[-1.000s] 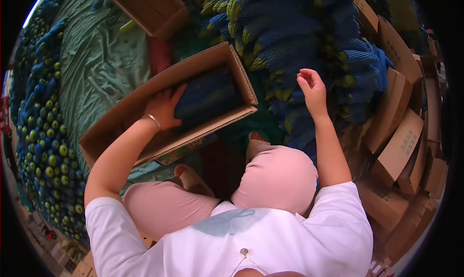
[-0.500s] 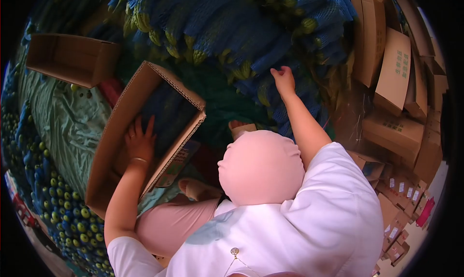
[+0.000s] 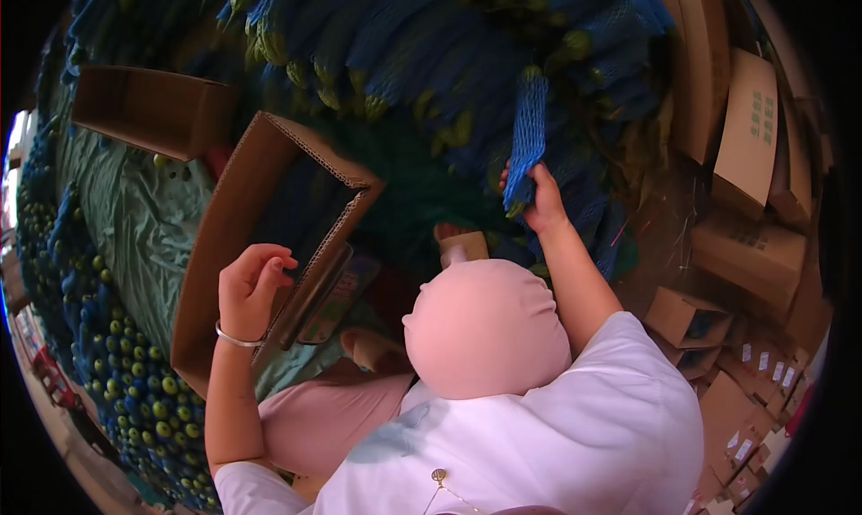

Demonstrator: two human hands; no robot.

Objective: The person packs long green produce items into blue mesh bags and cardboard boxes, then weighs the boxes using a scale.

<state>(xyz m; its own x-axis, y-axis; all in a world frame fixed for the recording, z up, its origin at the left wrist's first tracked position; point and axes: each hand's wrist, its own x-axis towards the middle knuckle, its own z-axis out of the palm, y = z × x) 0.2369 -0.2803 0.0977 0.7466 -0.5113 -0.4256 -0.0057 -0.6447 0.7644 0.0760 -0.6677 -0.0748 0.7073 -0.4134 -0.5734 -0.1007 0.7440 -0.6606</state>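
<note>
My right hand (image 3: pixel 541 201) is closed around the lower end of a long green gourd in a blue net sleeve (image 3: pixel 529 124), which stands up from the fingers. Behind it lies a heap of gourds in blue net sleeves (image 3: pixel 359 30), their green ribbed ends sticking out. My left hand (image 3: pixel 251 281) is above the near side of an open cardboard box (image 3: pixel 211 255). Its fingers are loosely curled, and I see nothing in them. Inside the box lies a dark blue layer; its details are too dim to tell.
Another open cardboard box (image 3: pixel 144 111) stands at the back left on green cloth (image 3: pixel 135 237). Several sleeved gourds with round green ends (image 3: pixel 157 412) are stacked at left. Cardboard boxes (image 3: pixel 747 124) pile up on the right. My pink-covered knee (image 3: pixel 485 326) rises in front.
My left hand has lifted out of the box toward its near side, fingers curling. My right hand has taken hold of a sleeved gourd and drawn it slightly nearer.
</note>
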